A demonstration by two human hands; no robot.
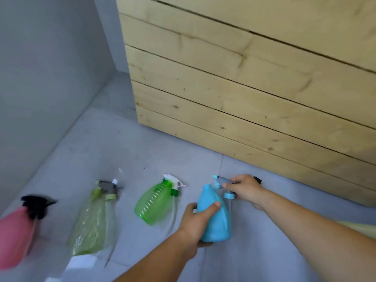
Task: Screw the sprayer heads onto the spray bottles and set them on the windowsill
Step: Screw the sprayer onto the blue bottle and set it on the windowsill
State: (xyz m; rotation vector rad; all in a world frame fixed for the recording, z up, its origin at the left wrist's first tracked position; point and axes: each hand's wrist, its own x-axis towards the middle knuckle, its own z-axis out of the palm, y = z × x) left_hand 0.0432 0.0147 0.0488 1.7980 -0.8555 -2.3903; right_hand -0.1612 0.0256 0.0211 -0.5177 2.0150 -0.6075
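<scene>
Gripping the blue bottle (216, 220) at lower centre, the left hand (193, 224) curls round its body; the bottle's long axis runs up-frame, neck toward the wooden planks (244, 88). Just right, the right hand (246, 190) pinches the grey-blue sprayer head (221, 181) beside that neck. Bare grey floor (122, 143) opens toward the upper left, where the green bottle (154, 202) lies.

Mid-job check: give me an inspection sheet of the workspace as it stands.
Surface: grey tiled floor.
Job's things: opaque blue plastic bottle, neck bare; blue-grey sprayer head beside it; translucent green ribbed bottle, pale yellow-green bagged bottle, blurred pink bottle to the left.
Clutter: small black item beyond right hand, unidentifiable.
Grippers: left hand grips the blue bottle; right hand pinches the sprayer head.
Cables: nothing seen.
Surroundings: pale wooden plank panel; grey wall.
</scene>
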